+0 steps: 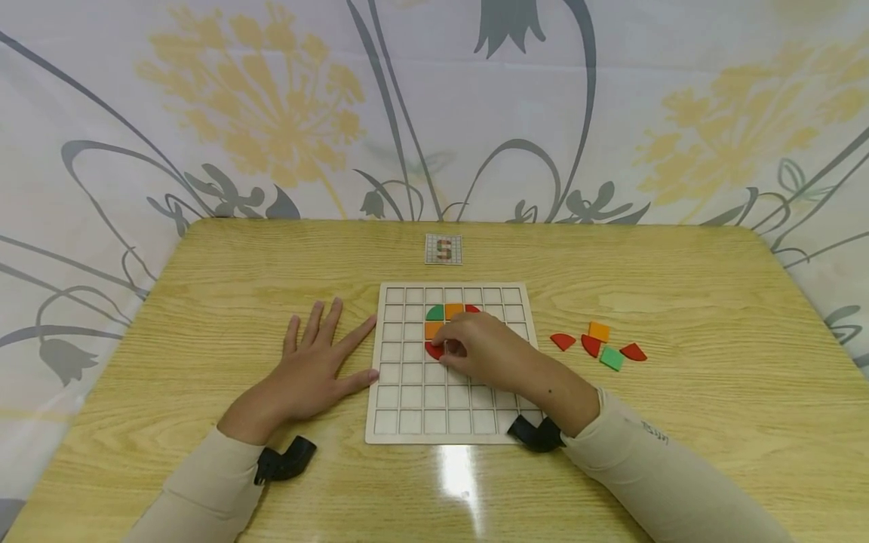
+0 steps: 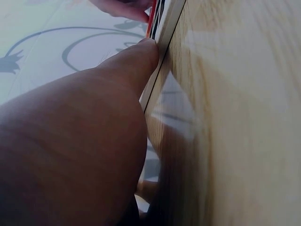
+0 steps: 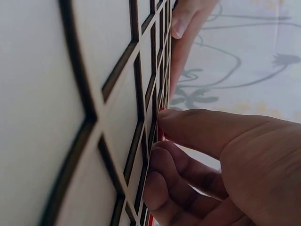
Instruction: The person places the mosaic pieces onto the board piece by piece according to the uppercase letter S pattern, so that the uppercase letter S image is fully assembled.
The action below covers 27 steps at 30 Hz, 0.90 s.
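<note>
A square wooden grid board (image 1: pixel 400 421) lies on the table. My right hand (image 1: pixel 489 351) bends over it, thumb and fingers pinching a red quarter-circle tile (image 1: pixel 431 350) at a cell in the third row. Directly above that tile is an orange square tile (image 1: pixel 433 330). The top of the pattern has a green quarter-circle tile (image 1: pixel 435 312), another orange square (image 1: pixel 454 311) and a red tile (image 1: pixel 472 308) partly hidden by my hand. Spread flat on the table, my left hand (image 1: pixel 308 381) touches the board's left edge with thumb and index fingertip.
Right of the board lie loose tiles: an orange square (image 1: pixel 599 331), a green square (image 1: pixel 612 358) and red quarter-circles (image 1: pixel 634 351). Behind the board is a small pattern card (image 1: pixel 444 250) with an S-like figure. A flowered cloth (image 1: pixel 434 98) hangs behind the table.
</note>
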Each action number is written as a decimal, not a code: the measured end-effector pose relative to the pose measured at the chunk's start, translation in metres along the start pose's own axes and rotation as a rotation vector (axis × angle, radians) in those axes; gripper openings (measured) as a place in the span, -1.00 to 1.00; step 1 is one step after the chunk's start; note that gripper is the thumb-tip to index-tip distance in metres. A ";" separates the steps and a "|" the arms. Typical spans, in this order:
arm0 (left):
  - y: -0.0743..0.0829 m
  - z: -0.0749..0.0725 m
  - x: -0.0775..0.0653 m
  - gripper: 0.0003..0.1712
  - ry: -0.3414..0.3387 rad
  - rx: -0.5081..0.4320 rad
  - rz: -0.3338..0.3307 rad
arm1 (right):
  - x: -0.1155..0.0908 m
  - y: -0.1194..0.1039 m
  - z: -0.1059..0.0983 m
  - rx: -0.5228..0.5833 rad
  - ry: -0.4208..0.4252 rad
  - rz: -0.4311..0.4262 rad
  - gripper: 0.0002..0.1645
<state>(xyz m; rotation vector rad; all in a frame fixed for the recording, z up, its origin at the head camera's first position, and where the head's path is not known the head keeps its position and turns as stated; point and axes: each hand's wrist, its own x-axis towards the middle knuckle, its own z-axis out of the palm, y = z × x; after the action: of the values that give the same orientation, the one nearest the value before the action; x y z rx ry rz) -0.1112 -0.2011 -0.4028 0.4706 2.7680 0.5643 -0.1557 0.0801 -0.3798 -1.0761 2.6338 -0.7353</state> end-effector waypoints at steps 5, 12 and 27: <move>0.001 0.000 0.001 -0.11 0.013 -0.007 0.008 | -0.003 -0.002 -0.006 0.021 -0.002 0.003 -0.82; 0.003 0.005 0.001 -0.12 0.018 -0.028 0.017 | -0.019 -0.005 -0.024 0.013 0.025 0.045 -0.81; -0.002 0.004 -0.004 -0.11 0.036 -0.019 0.010 | -0.080 0.021 -0.062 -0.069 0.322 -0.009 -0.85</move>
<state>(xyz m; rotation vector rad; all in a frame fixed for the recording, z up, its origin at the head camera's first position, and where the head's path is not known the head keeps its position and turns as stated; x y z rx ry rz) -0.1071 -0.2028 -0.4067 0.4741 2.7931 0.6069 -0.1335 0.1721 -0.3377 -1.0656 2.9431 -0.8919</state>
